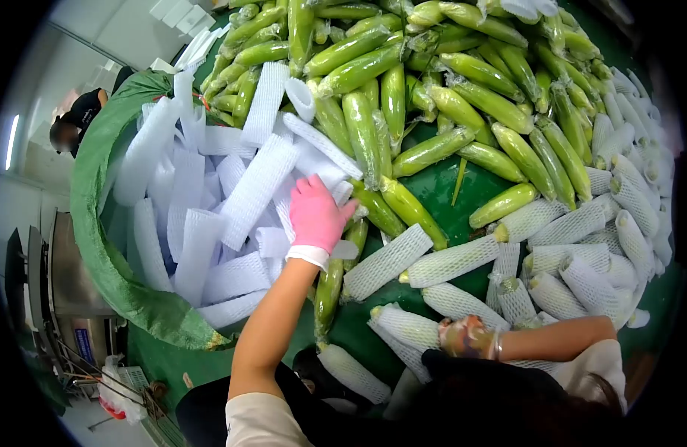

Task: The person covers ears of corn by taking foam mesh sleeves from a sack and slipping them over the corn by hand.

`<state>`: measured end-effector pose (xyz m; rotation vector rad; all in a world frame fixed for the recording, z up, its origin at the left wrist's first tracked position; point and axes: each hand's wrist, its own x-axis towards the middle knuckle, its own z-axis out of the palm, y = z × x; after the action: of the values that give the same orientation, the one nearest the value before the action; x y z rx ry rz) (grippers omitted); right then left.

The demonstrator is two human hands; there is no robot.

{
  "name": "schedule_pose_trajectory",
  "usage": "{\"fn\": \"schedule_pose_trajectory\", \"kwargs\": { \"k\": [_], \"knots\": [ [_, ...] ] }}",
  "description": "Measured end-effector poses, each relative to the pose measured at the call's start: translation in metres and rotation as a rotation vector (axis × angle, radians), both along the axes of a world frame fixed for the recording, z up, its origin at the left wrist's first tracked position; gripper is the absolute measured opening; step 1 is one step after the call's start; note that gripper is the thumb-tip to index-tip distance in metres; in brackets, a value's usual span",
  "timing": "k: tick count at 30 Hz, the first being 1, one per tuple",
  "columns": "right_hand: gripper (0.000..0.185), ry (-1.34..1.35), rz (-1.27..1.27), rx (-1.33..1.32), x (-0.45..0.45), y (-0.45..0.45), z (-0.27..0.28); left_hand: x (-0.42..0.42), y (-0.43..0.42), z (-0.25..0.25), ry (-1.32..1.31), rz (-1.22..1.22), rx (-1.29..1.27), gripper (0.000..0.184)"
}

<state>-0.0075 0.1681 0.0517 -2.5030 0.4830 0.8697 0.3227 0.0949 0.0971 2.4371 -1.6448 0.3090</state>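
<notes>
My left hand [317, 216], in a pink glove with a white cuff, reaches over the right side of a heap of white foam net sleeves [258, 194]. Its thumb stands apart from the fingers, which touch the sleeves; nothing is clearly gripped. Below, my right hand [469, 337] has a multicoloured covering and is curled at the end of a corn cob in a foam net sleeve [407, 328]. Its fingertips are partly hidden. Another sleeved cob [355, 372] lies below and to the left, and an unsleeved, film-wrapped cob [328, 298] lies under my left wrist.
A green sack [97, 216] with a rolled rim holds the sleeves. Film-wrapped green corn [463, 89] is piled at the back on a green surface [451, 201]. Sleeved cobs [582, 276] are heaped at right. Another person [83, 115] and metal equipment [71, 268] are at far left.
</notes>
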Motion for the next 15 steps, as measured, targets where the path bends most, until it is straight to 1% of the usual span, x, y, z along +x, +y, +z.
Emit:
{"fn": "schedule_pose_trajectory", "kwargs": {
  "k": [1,2,4,5,6,7,8,9,10,11,12,13,14,15],
  "knots": [
    [0.051,0.067,0.192,0.122,0.016,-0.022,0.004,0.005,-0.001,-0.016,0.003,0.074,0.181,0.034],
    [0.049,0.133,0.385,0.251,0.034,-0.042,0.011,0.01,0.003,-0.022,0.003,0.069,0.182,0.034],
    [0.049,-0.245,-0.047,0.106,0.062,-0.079,0.07,0.02,0.006,-0.027,0.143,0.024,0.064,0.043],
    [0.051,-0.449,-0.169,0.013,0.074,-0.093,0.069,0.01,0.011,-0.011,0.291,-0.052,-0.045,0.049],
    [0.057,-0.636,-0.254,-0.206,0.078,-0.104,0.077,-0.01,0.016,0.022,0.448,-0.058,0.003,0.05],
    [0.063,-0.8,-0.255,-0.415,0.086,-0.117,0.082,-0.03,0.019,0.059,0.605,-0.056,0.043,0.052],
    [0.065,-0.975,-0.219,-0.422,0.093,-0.131,0.089,-0.043,0.021,0.092,0.711,-0.138,0.118,0.053],
    [0.06,-1.12,-0.179,-0.294,0.099,-0.144,0.103,-0.051,0.024,0.114,0.816,-0.219,0.194,0.055],
    [0.055,-1.261,-0.137,-0.159,0.102,-0.152,0.114,-0.051,0.025,0.12,1.074,-0.393,0.153,0.051],
    [0.055,-1.261,-0.136,-0.155,0.101,-0.156,0.114,-0.053,0.021,0.122,1.217,-0.4,0.14,0.048],
    [0.048,-1.288,-0.228,0.115,0.098,-0.159,0.112,-0.053,0.015,0.124,1.362,-0.402,0.125,0.046],
    [0.041,-1.297,-0.317,0.384,0.094,-0.162,0.11,-0.048,0.007,0.132,1.504,-0.281,0.194,0.042],
    [0.031,-1.449,-0.353,0.211,0.095,-0.166,0.1,-0.042,-0.002,0.138,1.642,-0.161,0.264,0.038],
    [0.031,-1.388,-0.58,0.467,0.092,-0.162,0.095,-0.041,-0.01,0.119,1.781,-0.208,0.136,0.035]
  ]
}}
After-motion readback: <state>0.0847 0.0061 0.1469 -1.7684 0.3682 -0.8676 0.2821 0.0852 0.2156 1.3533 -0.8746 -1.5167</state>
